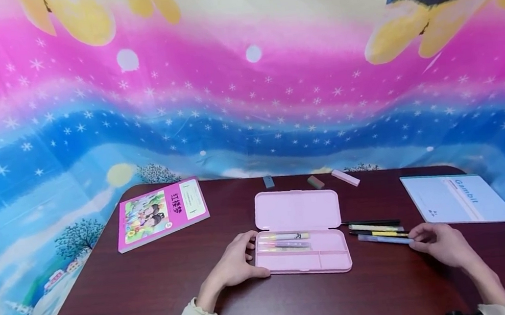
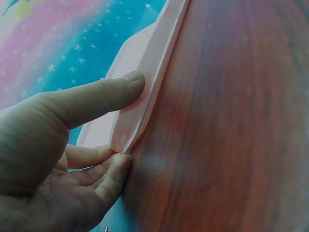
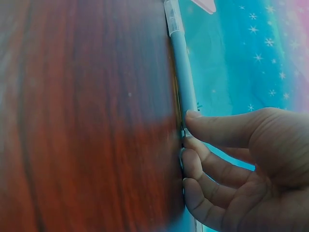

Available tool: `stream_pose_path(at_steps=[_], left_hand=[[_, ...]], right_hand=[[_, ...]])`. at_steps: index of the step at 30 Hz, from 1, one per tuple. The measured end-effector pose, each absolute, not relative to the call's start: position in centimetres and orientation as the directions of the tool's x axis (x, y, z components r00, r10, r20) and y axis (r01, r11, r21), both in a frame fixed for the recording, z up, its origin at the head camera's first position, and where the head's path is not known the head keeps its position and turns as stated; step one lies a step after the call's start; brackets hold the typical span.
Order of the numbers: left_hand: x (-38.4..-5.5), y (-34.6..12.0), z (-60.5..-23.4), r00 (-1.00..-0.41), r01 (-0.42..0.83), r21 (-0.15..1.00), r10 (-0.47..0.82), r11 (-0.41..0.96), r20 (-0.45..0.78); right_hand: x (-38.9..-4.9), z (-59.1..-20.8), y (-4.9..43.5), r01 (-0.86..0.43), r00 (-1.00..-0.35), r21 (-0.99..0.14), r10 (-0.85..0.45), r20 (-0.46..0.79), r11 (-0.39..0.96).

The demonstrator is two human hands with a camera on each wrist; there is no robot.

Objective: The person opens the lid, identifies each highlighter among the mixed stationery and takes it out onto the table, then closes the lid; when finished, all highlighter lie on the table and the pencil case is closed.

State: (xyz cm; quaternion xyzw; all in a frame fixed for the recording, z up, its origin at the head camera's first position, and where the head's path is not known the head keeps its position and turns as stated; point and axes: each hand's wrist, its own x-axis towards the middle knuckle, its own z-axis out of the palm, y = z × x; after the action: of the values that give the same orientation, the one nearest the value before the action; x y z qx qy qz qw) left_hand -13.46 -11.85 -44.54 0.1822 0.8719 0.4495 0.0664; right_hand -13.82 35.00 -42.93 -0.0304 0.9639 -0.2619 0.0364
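The pink pencil case (image 1: 297, 212) lies with its lid folded back on the dark table. Several light-coloured pens (image 1: 284, 237) fill its upper compartment. At the left end, my left hand (image 1: 233, 264) grips the case, its thumb (image 2: 113, 94) against the front wall and the other fingers at the end wall. Right of the case, my right hand (image 1: 442, 245) pinches the near end of a blue-grey pen (image 3: 183, 72) with a clear cap. Beside that pen lie a yellow-and-black pen (image 1: 378, 233), a cream pen (image 1: 375, 227) and a black pen (image 1: 372, 222).
A pink book (image 1: 179, 203) lies at the left, and a white notebook (image 1: 465, 199) at the right. Behind the case are a blue-grey eraser (image 1: 268, 181), a brown-and-green block (image 1: 315, 182) and a pink-and-white block (image 1: 345, 177). A printed curtain (image 1: 210, 110) hangs along the table's back edge.
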Motion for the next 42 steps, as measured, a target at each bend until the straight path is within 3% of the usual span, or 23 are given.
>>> stream_pose_path(at_steps=[19, 26, 32, 36, 42], left_hand=[[-13.6, -11.7, -44.3, -0.924, 0.254, 0.814, 0.380, 0.522, 0.045], [-13.5, -11.8, -44.4, -0.924, 0.259, 0.811, 0.380, 0.525, 0.049], [-13.3, -11.7, -44.5, -0.925, 0.255, 0.818, 0.377, 0.516, 0.050], [-13.4, -11.7, -44.6, -0.924, 0.259, 0.817, 0.378, 0.516, 0.054], [-13.4, -11.8, -44.6, -0.926, 0.260, 0.813, 0.373, 0.521, 0.058]], right_hand=[[-13.4, -41.8, 34.1, -0.030, -1.000, -0.542, -0.029, 0.010, 0.840], [-13.5, -38.9, 31.1, -0.113, -0.992, -0.630, -0.047, 0.120, 0.768], [-13.7, -39.3, 26.6, -0.262, -0.960, -0.720, -0.097, 0.263, 0.643], [-14.1, -40.1, 23.7, -0.266, -0.964, -0.795, -0.151, 0.218, 0.546], [-15.0, -40.5, 19.9, -0.205, -0.973, -0.828, -0.202, 0.114, 0.521]])
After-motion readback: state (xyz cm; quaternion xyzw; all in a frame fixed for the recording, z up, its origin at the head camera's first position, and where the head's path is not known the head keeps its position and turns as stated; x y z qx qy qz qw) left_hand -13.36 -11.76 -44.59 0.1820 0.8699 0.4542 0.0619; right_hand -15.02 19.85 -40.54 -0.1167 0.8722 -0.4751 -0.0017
